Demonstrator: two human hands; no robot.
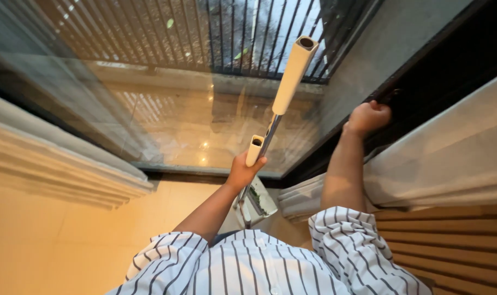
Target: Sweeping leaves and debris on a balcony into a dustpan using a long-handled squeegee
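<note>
My left hand (243, 170) is closed around a mop (290, 76) with a cream-white handle and a metal shaft, gripping a short cream sleeve on the shaft. The handle points up toward me; the mop head (258, 203) rests on the floor beside my feet. My right hand (368, 117) is closed on the dark frame of a sliding glass door (401, 82) at the right. Both arms come out of a white shirt with dark stripes.
A large glass pane (166, 109) fills the middle, with a wet tiled balcony and a dark railing (232, 38) beyond it. Pale curtains hang at left (52, 158) and right (450, 164). Tan floor lies at lower left, a wooden slatted surface (456, 246) at lower right.
</note>
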